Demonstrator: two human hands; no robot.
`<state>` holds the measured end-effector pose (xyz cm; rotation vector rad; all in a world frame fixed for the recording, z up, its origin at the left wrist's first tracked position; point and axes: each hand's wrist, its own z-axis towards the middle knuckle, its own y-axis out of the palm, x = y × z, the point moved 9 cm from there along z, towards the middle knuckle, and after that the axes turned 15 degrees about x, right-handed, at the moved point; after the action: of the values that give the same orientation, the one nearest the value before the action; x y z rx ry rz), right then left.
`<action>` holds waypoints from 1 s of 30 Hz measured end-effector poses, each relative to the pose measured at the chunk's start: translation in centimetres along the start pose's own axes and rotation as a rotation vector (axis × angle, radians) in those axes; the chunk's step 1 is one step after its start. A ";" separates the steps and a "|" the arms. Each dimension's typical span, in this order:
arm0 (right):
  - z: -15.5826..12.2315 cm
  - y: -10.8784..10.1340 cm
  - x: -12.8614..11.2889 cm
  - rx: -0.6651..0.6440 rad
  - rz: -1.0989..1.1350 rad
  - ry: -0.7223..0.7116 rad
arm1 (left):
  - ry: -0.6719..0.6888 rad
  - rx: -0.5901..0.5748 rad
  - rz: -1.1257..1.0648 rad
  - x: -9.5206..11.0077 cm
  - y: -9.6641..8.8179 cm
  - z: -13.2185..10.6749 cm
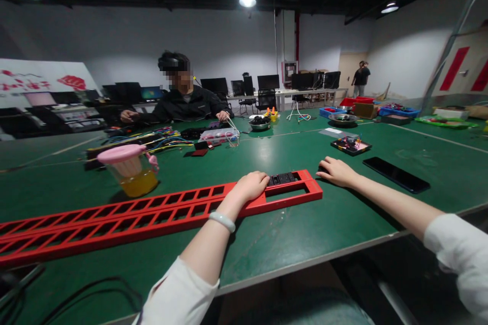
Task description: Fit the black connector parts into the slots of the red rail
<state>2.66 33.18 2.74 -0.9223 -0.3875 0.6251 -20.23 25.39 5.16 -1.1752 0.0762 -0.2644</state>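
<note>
From my station I see my left hand [251, 185] draped over the red rack [259, 206], fingers against the black modules [284, 179] just to its right; I can't tell whether it grips one. My right hand [337, 171] closes around a small dark piece [322, 168] over the surface [274, 238]. The rack seems only partly filled: modules by my left fingers, bare slots [189, 196] leftward of that hand

The green worktop [267, 249] carries a red frame [152, 230]; behind it, a pink-lidded jug [131, 170]; right of it, a phone [396, 174].
</note>
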 end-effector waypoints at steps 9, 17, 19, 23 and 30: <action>0.6 0.4 -0.4 0.011 0.035 -0.022 | -0.019 -0.004 -0.012 0.1 -0.2 -0.1; 0.9 -0.2 -0.6 0.092 0.025 -0.055 | -0.007 0.008 -0.016 0.0 -0.1 -0.1; 0.9 -0.6 -0.7 0.126 0.009 -0.055 | 0.003 0.015 -0.015 0.1 -0.1 -0.1; 0.9 -1.8 -0.6 0.215 -0.008 -0.020 | 0.000 0.007 -0.007 0.2 -0.2 -0.1; 1.7 -6.5 -4.2 0.448 0.265 -0.003 | -0.025 -0.006 -0.017 0.0 -0.2 -0.3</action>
<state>0.69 28.61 8.91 -0.5449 -0.1167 0.9128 -20.34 25.05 5.21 -1.1855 0.0446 -0.2645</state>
